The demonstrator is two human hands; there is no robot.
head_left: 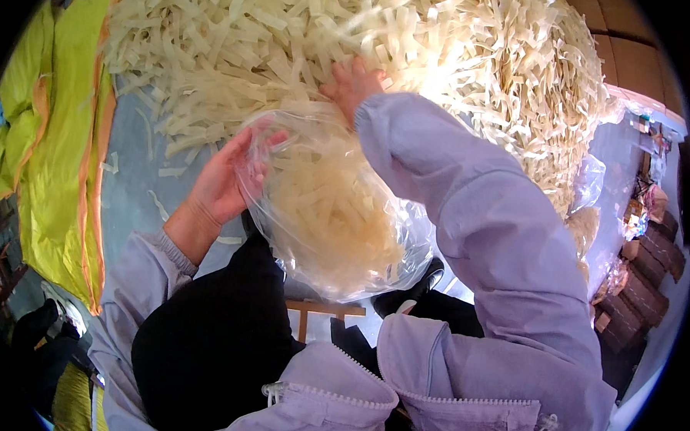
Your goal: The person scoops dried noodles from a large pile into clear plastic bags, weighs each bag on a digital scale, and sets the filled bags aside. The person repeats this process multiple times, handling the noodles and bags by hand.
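Note:
A large heap of pale yellow, flat dried strips (261, 46), resembling wide noodles, covers the far part of the work surface. In front of me hangs a clear plastic bag (340, 285), partly filled with the same strips (338, 223). At the bag's left rim is my left hand (228, 174), with the film between its thumb and fingers, keeping the mouth apart. My right hand (355, 88) reaches past the bag onto the near edge of the heap. Its fingers are spread against the strips, and nothing lifted shows in them.
Yellow woven sacks (65, 158) with orange edging lie along the left side. Loose strips are scattered on the grey surface (132, 198) beside the heap. Cardboard boxes (623, 57) stand at the far right, with brown bundles (633, 295) lower down. A wooden bar (326, 307) shows below the bag.

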